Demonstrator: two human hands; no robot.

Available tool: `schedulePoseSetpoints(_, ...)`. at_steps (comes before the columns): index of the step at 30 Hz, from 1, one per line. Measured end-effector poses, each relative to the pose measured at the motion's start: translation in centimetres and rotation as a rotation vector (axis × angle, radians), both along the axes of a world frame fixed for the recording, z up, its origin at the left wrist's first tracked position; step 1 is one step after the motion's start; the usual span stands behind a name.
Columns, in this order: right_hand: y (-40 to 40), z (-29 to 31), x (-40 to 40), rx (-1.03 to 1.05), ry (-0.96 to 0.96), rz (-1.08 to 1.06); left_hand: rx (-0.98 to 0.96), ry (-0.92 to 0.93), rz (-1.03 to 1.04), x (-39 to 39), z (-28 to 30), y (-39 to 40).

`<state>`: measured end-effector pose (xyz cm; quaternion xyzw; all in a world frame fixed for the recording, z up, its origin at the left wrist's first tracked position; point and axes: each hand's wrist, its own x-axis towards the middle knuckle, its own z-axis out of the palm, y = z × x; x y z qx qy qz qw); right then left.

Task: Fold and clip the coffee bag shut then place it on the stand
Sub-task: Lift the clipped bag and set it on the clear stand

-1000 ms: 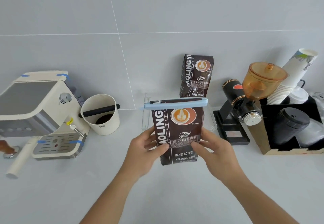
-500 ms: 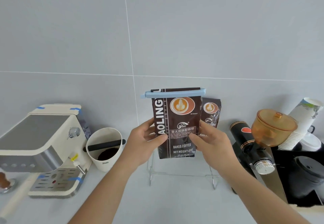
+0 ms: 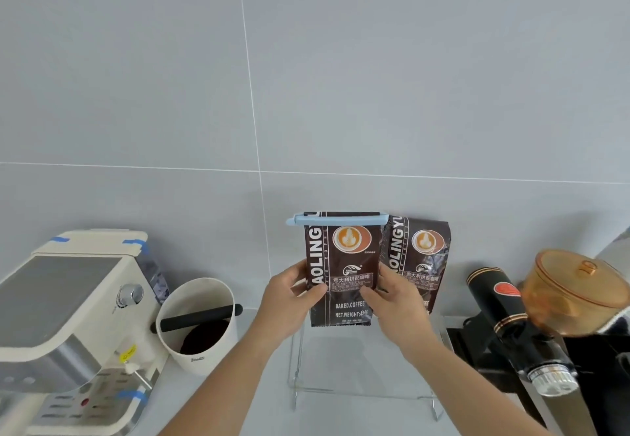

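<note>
I hold a dark brown coffee bag [image 3: 341, 265] upright with both hands. Its folded top is pinched by a light blue clip [image 3: 337, 220]. My left hand [image 3: 289, 294] grips the bag's left edge and my right hand [image 3: 392, 296] grips its right edge. The bag's bottom edge hangs at the top level of a clear acrylic stand [image 3: 361, 391]; I cannot tell whether it touches. A second, identical coffee bag [image 3: 421, 258] stands upright on the stand just behind and to the right.
A cream espresso machine [image 3: 68, 319] fills the left side, with a cream knock box [image 3: 201, 326] beside it. To the right stand a black grinder [image 3: 511, 326] with an amber lidded hopper [image 3: 572, 289]. Grey tiled wall behind.
Both hands have carried the clipped bag up and away from me toward the stand, beside the second bag. My head has tilted up, so the counter sits lower in view.
</note>
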<state>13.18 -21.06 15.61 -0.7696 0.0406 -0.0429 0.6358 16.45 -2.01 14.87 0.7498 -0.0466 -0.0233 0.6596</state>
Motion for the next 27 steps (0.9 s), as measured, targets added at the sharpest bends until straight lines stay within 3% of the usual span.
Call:
schedulePoseSetpoints(12,0.4,-4.3,3.7,-0.096,0.081,-0.068,0.014,0.048,0.018,3.6,-4.0,-0.8)
schedulePoseSetpoints(27,0.6,-4.1,5.1,-0.221,0.119,-0.099,0.076,0.008,0.091,5.3,-5.1,-1.8)
